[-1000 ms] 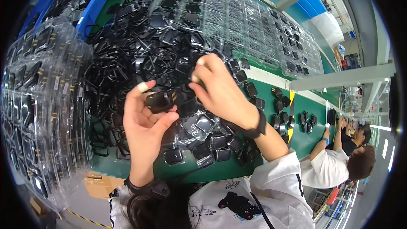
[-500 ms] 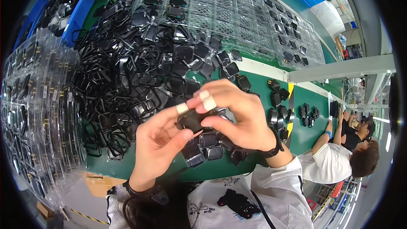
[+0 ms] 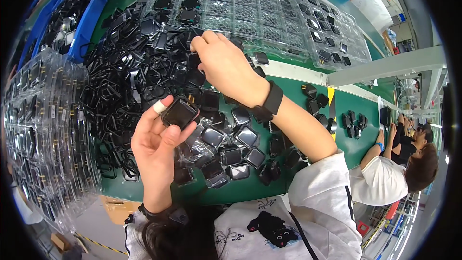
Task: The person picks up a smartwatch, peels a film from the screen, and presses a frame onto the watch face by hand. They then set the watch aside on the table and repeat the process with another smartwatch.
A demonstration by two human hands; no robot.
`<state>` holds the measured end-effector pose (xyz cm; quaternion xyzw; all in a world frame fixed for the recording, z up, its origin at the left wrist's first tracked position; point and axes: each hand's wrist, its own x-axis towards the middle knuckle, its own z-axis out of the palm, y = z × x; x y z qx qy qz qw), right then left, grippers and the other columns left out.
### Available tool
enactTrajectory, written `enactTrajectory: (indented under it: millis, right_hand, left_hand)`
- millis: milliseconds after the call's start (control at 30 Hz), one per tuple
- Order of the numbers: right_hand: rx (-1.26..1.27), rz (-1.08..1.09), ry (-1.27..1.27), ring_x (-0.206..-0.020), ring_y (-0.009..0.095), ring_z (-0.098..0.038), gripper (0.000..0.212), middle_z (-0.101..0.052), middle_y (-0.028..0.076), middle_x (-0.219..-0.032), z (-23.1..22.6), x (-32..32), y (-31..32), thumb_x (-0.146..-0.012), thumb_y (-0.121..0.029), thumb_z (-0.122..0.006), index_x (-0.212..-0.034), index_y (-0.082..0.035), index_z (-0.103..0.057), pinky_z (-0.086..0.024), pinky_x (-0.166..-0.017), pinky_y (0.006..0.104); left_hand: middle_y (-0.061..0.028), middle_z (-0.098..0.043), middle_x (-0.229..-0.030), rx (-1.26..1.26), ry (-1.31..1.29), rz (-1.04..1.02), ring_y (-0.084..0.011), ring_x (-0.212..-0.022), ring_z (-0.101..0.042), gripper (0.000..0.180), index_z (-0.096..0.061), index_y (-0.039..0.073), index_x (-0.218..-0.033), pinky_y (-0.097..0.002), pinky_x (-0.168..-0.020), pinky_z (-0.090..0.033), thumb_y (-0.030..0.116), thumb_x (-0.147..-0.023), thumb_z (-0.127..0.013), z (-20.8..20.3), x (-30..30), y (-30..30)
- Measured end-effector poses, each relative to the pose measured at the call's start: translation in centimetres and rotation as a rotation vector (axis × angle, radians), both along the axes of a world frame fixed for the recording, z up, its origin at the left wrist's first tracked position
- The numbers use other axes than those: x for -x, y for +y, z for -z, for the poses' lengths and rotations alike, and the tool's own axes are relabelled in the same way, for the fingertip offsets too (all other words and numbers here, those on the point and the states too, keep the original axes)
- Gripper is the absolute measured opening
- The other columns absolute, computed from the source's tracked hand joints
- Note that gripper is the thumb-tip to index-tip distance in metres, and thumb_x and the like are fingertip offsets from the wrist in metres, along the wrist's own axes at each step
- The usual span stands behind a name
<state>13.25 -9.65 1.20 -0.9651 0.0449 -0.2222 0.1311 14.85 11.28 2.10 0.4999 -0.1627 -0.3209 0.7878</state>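
My left hand (image 3: pixel 158 142) holds a black, square, watch-like case (image 3: pixel 180 112) with rounded corners and a glossy dark face. A gold-coloured contact strip shows at its upper edge, and a white cover wraps one finger. My right hand (image 3: pixel 226 65) reaches over the far side of a heap of black frames and cases (image 3: pixel 139 74). Its fingers are curled down, and whatever lies between them is hidden. Several glossy black cases (image 3: pixel 231 155), some in clear film, lie on the green table (image 3: pixel 231 193) right of my left hand.
Stacked clear trays (image 3: pixel 48 130) rise at the left, beside blue bins (image 3: pixel 91 14) of black parts. More clear trays (image 3: pixel 245 7) lie at the back. A pale metal bar (image 3: pixel 385 67) crosses on the right. Small groups of cases (image 3: pixel 355 124) lie toward co-workers (image 3: pixel 380 180).
My right hand has left the case and moved up and away to the heap. My left hand has shifted slightly left, keeping the case, whose dark face now shows.
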Motion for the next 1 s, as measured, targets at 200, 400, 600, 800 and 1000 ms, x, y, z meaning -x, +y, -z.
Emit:
enactTrajectory:
  millis: [200,400,600,800,1000]
  right_hand:
    - [-0.431,-0.246,-0.230,-0.070,0.018,-0.060,0.024,-0.059,0.011,-0.099,-4.8,4.8,3.4,-0.067,0.004,-0.070,-0.089,0.001,-0.061,-0.050,-0.061,0.0308]
    - [-0.088,-0.550,-0.432,-0.079,0.023,-0.058,0.020,-0.061,0.010,-0.093,-6.9,10.7,5.5,-0.061,0.001,-0.072,-0.078,-0.002,-0.062,-0.050,-0.059,0.0325]
    - [-0.021,-0.487,-0.434,-0.082,0.024,-0.057,0.029,-0.060,0.010,-0.095,-7.0,12.5,5.2,-0.058,-0.005,-0.076,-0.084,-0.004,-0.063,-0.050,-0.058,0.0327]
    - [-0.046,-0.463,-0.383,-0.083,0.025,-0.058,0.022,-0.061,0.010,-0.092,-7.1,12.7,4.6,-0.059,-0.002,-0.074,-0.078,-0.003,-0.062,-0.049,-0.056,0.0315]
    - [-0.386,-0.406,-0.306,-0.071,0.022,-0.060,0.016,-0.062,0.008,-0.084,-7.1,12.9,3.7,-0.065,0.002,-0.070,-0.078,0.000,-0.063,-0.047,-0.055,0.0279]
  left_hand:
    - [-0.0204,-0.058,-0.116,-0.004,0.047,-0.129,-0.0352,-0.108,-0.058,0.050,-0.037,-0.006,-0.132,-0.0332,-0.087,-0.054,0.004,-0.088,-0.058,-0.4,-0.3,1.5]
    - [-0.0201,-0.058,-0.116,0.058,0.067,-0.001,-0.0341,-0.109,-0.058,0.051,-0.038,-0.006,-0.132,-0.0331,-0.087,-0.053,0.001,-0.086,-0.059,-1.4,1.1,0.2]
    - [-0.0218,-0.051,-0.124,0.125,0.039,0.121,-0.0272,-0.111,-0.057,0.050,-0.039,-0.009,-0.129,-0.0384,-0.094,-0.050,-0.018,-0.081,-0.051,-2.2,2.0,-0.3]
    - [-0.0204,-0.052,-0.123,0.157,0.006,0.211,-0.0242,-0.109,-0.057,0.050,-0.039,-0.010,-0.129,-0.0357,-0.095,-0.048,-0.019,-0.080,-0.049,-2.1,3.0,-0.6]
    - [-0.0189,-0.053,-0.121,0.134,0.023,0.302,-0.0210,-0.107,-0.058,0.053,-0.037,-0.011,-0.130,-0.0334,-0.096,-0.047,-0.020,-0.079,-0.046,-2.4,3.5,-0.9]
